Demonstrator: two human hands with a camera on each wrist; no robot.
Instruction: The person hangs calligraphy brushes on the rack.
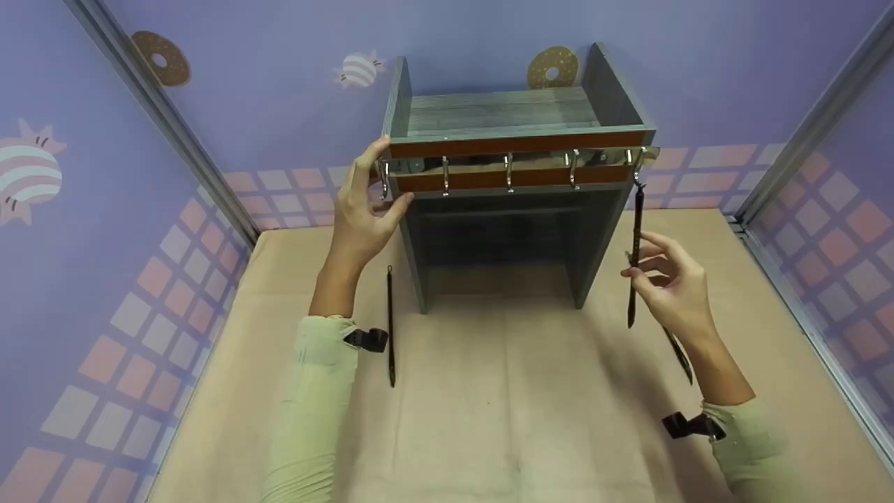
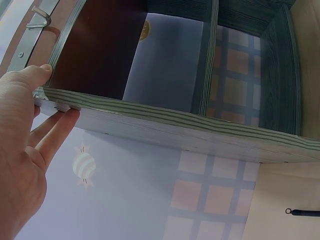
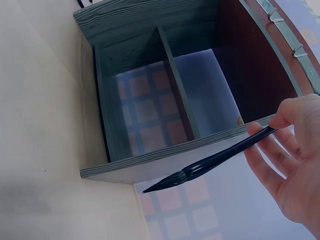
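Observation:
A grey wooden rack with a brown front strip and a metal hook rail stands at the back of the beige table. My left hand holds its left front corner; in the left wrist view the thumb lies on the front edge and the fingers lie along the side panel. My right hand pinches a dark brush that hangs upright with its top end at the rightmost hook. The right wrist view shows this brush bristles down beside the rack.
A second dark brush lies on the table left of the rack, also seen as the brush in the left wrist view. A third brush lies under my right forearm. Purple patterned walls close in the table on three sides.

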